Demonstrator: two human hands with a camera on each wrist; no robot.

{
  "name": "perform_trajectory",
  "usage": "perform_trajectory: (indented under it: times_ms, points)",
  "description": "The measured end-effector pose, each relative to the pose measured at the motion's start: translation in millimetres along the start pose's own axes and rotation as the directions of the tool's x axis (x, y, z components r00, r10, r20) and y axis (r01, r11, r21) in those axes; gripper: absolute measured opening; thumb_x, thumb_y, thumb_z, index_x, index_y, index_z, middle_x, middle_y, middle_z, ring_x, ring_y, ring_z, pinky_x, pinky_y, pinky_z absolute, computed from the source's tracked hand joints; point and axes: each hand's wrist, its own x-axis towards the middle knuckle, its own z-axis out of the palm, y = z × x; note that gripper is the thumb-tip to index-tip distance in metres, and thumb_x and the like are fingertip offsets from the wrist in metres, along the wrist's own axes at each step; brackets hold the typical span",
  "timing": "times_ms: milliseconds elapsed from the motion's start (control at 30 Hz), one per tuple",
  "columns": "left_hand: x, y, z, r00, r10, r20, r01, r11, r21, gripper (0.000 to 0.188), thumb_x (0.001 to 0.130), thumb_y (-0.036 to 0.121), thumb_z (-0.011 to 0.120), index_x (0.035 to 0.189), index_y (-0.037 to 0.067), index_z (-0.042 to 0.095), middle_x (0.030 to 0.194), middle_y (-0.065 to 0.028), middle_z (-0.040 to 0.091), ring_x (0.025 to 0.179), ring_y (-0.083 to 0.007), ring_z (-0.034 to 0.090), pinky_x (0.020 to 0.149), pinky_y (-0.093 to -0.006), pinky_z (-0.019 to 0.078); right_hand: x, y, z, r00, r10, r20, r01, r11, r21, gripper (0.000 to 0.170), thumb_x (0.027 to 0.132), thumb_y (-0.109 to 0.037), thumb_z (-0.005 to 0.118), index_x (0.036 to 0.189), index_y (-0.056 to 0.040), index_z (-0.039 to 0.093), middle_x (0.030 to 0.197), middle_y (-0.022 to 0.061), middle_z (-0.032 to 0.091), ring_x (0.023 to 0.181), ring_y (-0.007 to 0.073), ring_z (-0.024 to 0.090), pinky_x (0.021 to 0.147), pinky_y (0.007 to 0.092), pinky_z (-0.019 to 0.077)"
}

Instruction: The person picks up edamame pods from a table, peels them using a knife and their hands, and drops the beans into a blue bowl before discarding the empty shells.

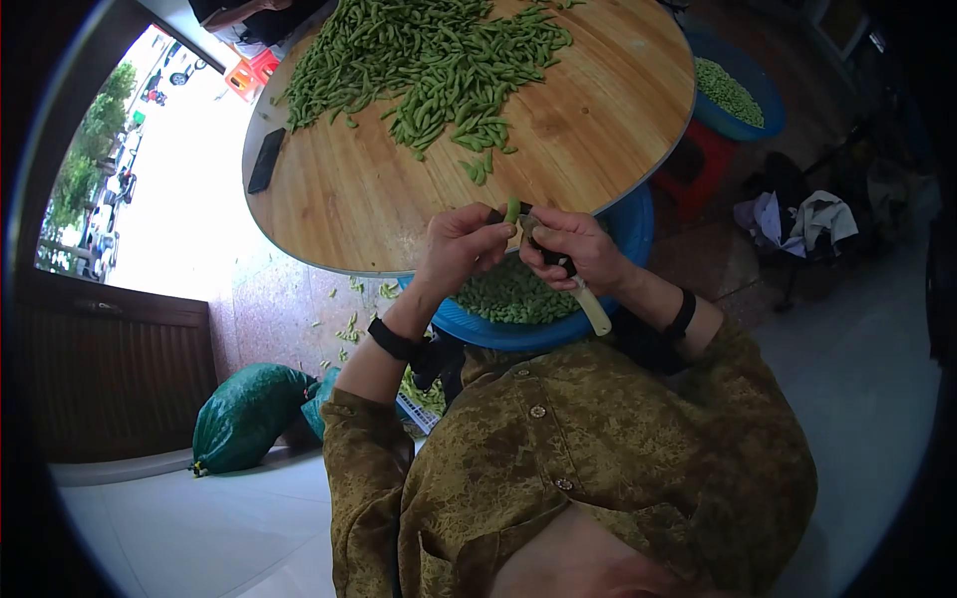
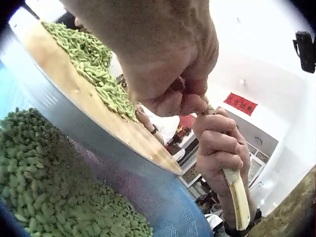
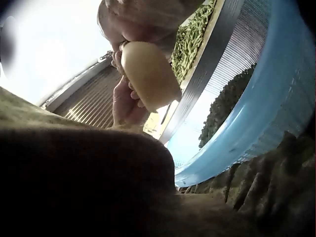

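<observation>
Street-front room, perhaps a shop | round wooden table (image 1: 588, 110) | red stools (image 1: 240, 81) | car (image 1: 181, 76) outside

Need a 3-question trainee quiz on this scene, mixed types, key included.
1. Multiple choice: which hand grips the long, cream-coloured handle?
A) left only
B) right only
C) neither
2. True or false: a flat, black, rectangular object lies on the round, light-brown wooden table.
3. Fill in: the round, blue plastic basin nearest the person holds shelled green ____.

Key:
1. B, the right hand
2. True
3. beans
</observation>
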Motion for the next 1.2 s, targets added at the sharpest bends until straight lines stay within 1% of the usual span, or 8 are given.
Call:
perform_trajectory:
  times_ms: [433, 600, 733, 767, 800, 1033, 1100, 1200]
  points:
    - [0.4, -9.1, 8.7, 0.902, 0.429, -0.050, -0.407, 0.884, 0.229, 0.007, 0.087, 0.010, 0.064, 0.088, 0.003, 0.063, 0.065, -0.0007, 0.060, 0.052, -0.0060, 0.052, 0.044, -0.0198, 0.0358, -2.9, -9.5, 9.6, 0.999, 0.019, -0.042, -0.013, 0.988, 0.154, 0.023, 0.097, -0.015, 0.044, 0.114, -0.0012, 0.051, 0.078, 0.0018, 0.050, 0.051, 0.0038, 0.041, 0.039, 0.0163, 0.0339]
    - [-5.6, -4.9, 14.6, 0.957, 0.105, 0.270, 0.115, 0.718, -0.686, 0.004, 0.087, 0.008, 0.062, 0.089, 0.005, 0.061, 0.063, -0.0044, 0.058, 0.049, -0.0098, 0.051, 0.042, -0.0212, 0.0340, -4.5, -1.1, -3.3, 0.989, 0.029, 0.145, -0.067, 0.962, 0.265, 0.027, 0.097, -0.017, 0.044, 0.120, -0.0025, 0.049, 0.079, 0.0019, 0.049, 0.051, 0.0038, 0.040, 0.039, 0.0152, 0.0335]
    - [1.3, -14.2, 13.6, 0.958, 0.038, 0.284, 0.174, 0.709, -0.684, 0.007, 0.088, 0.008, 0.061, 0.091, 0.003, 0.057, 0.061, -0.0039, 0.055, 0.048, -0.0127, 0.052, 0.042, -0.0257, 0.0374, -1.4, -0.9, -3.6, 0.996, 0.084, 0.018, -0.083, 0.897, 0.433, 0.026, 0.098, -0.018, 0.044, 0.119, -0.0043, 0.048, 0.079, 0.0012, 0.049, 0.053, 0.0029, 0.039, 0.039, 0.0148, 0.0328]
    - [2.1, -17.3, 14.6, 0.979, 0.189, 0.069, -0.174, 0.968, -0.182, 0.010, 0.088, 0.009, 0.061, 0.092, 0.003, 0.055, 0.060, -0.0051, 0.055, 0.049, -0.0142, 0.053, 0.043, -0.0291, 0.0396, -0.8, 0.0, -3.8, 0.996, 0.085, 0.017, -0.084, 0.897, 0.434, 0.026, 0.098, -0.018, 0.044, 0.119, -0.0043, 0.048, 0.079, 0.0012, 0.049, 0.053, 0.0029, 0.039, 0.039, 0.0148, 0.0328]
    - [2.9, -16.8, 15.9, 0.904, 0.427, -0.023, -0.376, 0.819, 0.434, 0.012, 0.088, 0.009, 0.061, 0.093, 0.002, 0.053, 0.060, -0.0063, 0.054, 0.050, -0.0157, 0.055, 0.044, -0.0325, 0.0419, 0.7, 1.0, -4.9, 0.995, 0.099, 0.009, -0.092, 0.893, 0.440, 0.024, 0.097, -0.018, 0.044, 0.117, -0.0046, 0.048, 0.080, 0.0010, 0.049, 0.053, 0.0028, 0.039, 0.039, 0.0146, 0.0329]
    - [-2.0, -10.0, 21.4, 0.624, 0.764, 0.162, -0.463, 0.195, 0.865, 0.012, 0.085, 0.011, 0.064, 0.086, 0.000, 0.058, 0.063, -0.0130, 0.058, 0.054, -0.0162, 0.058, 0.048, -0.0352, 0.0443, 3.1, 4.7, -3.9, 0.992, 0.126, -0.019, -0.102, 0.873, 0.478, 0.020, 0.098, -0.018, 0.045, 0.113, -0.0048, 0.049, 0.080, 0.0006, 0.049, 0.054, 0.0031, 0.039, 0.038, 0.0147, 0.0332]
    - [-6.0, -2.8, 23.0, 0.885, 0.455, -0.097, -0.330, 0.760, 0.561, 0.013, 0.088, 0.012, 0.060, 0.081, 0.001, 0.060, 0.063, -0.0093, 0.059, 0.051, -0.0137, 0.055, 0.046, -0.0304, 0.0435, 1.4, 4.8, -2.8, 0.994, 0.103, -0.023, -0.082, 0.892, 0.445, 0.020, 0.098, -0.018, 0.044, 0.112, -0.0046, 0.048, 0.080, 0.0009, 0.049, 0.053, 0.0034, 0.040, 0.038, 0.0147, 0.0333]
    - [-6.9, 11.6, 21.5, 0.995, -0.025, -0.100, 0.015, 0.995, -0.101, 0.017, 0.092, 0.017, 0.056, 0.082, 0.003, 0.058, 0.065, -0.0034, 0.060, 0.048, -0.0093, 0.052, 0.041, -0.0254, 0.0386, -2.6, 0.6, -6.3, 0.997, 0.058, -0.046, -0.040, 0.944, 0.326, 0.018, 0.097, -0.017, 0.045, 0.110, -0.0048, 0.049, 0.080, 0.0018, 0.050, 0.054, 0.0035, 0.041, 0.038, 0.0144, 0.0332]
